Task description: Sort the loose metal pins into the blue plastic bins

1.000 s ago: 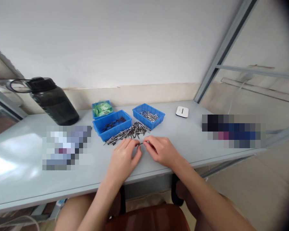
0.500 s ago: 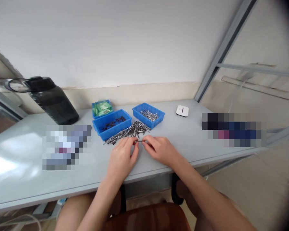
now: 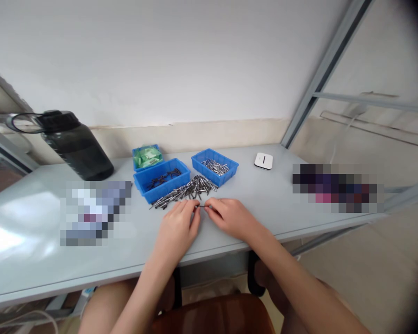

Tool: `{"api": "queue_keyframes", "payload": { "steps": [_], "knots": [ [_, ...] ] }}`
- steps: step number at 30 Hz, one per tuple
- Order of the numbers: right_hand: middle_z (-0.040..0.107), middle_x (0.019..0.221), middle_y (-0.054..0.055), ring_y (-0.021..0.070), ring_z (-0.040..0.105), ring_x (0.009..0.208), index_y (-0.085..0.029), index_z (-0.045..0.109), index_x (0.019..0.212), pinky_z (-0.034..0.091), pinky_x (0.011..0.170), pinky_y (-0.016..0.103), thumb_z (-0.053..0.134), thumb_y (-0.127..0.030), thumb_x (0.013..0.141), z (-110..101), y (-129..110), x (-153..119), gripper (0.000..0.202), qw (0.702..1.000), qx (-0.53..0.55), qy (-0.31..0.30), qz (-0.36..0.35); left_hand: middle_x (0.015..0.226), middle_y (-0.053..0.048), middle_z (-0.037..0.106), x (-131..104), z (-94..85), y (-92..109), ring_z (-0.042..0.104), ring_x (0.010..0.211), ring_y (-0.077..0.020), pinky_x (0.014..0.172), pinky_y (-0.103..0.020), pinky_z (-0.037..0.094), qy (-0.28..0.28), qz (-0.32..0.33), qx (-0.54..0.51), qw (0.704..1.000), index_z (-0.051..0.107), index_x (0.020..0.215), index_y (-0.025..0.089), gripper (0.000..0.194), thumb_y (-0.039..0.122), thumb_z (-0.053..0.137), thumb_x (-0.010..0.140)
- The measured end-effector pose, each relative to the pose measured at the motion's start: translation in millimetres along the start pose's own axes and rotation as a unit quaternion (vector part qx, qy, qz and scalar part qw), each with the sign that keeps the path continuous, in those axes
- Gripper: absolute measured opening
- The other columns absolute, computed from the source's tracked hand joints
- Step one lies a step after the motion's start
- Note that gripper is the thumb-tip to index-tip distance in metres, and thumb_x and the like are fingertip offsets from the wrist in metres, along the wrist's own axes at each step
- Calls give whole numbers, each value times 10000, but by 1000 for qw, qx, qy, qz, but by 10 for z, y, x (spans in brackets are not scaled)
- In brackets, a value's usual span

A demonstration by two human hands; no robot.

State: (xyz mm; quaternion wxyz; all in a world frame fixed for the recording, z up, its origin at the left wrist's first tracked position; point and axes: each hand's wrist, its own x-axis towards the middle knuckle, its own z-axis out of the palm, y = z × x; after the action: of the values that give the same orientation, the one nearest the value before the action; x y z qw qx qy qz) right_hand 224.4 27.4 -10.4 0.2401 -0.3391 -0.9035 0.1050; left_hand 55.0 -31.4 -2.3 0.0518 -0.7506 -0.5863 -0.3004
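Between my two hands runs a thin dark rod point(image 3: 202, 206), pinched at its left end by my left hand point(image 3: 179, 225) and at its right end by my right hand point(image 3: 230, 217). Both hands are low over the table's front half. Just beyond them lies a loose pile of metal rods point(image 3: 195, 186). Behind the pile on the left is a blue bin point(image 3: 167, 189) with dark pieces inside. A second blue bin point(image 3: 230, 175), behind and to the right, holds shiny metal pieces.
A small blue bin with green packets point(image 3: 148, 157) stands at the back. A large dark bottle point(image 3: 78, 148) is at the left, with a pixelated item point(image 3: 101, 208) before it. A white square device point(image 3: 264, 161) lies right, near another pixelated area point(image 3: 334, 188). The grey table point(image 3: 142, 246) ends before me.
The rod and the fingertips holding it have dipped very slightly. Both hands keep their grip, and the bins and pile look the same.
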Motion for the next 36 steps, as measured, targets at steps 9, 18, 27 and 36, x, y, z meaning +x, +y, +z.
{"api": "queue_keyframes", "payload": {
  "steps": [9,18,27,36],
  "knots": [
    [674,849,31,167,625,789,-197,580,951,413,709,264,450,-229,945,-4,5,11,134,1000,8,-8,-6,936,-75,686,-4,19,-19,647,862,-238,741,-364,522,-26,-10,-5,1000,583,988,164,146,161,458,914],
    [668,843,36,165,619,793,-194,576,926,417,717,263,446,-216,943,-11,1,14,133,1000,18,-14,-2,922,-73,691,1,29,-22,642,844,-234,750,-367,513,-32,-1,3,999,581,975,169,149,161,443,919],
    [666,857,37,169,619,800,-192,562,935,408,713,265,439,-210,946,-9,1,17,125,1000,20,-20,11,888,-58,684,13,21,-12,626,830,-231,731,-347,492,-61,-8,18,998,577,944,179,124,160,457,920],
    [666,876,47,165,599,772,-189,571,944,375,694,265,432,-215,945,2,8,42,141,1000,7,-19,19,854,-69,667,31,17,1,604,837,-231,748,-346,470,-73,-13,28,997,590,886,172,160,158,435,924]
  ]
}}
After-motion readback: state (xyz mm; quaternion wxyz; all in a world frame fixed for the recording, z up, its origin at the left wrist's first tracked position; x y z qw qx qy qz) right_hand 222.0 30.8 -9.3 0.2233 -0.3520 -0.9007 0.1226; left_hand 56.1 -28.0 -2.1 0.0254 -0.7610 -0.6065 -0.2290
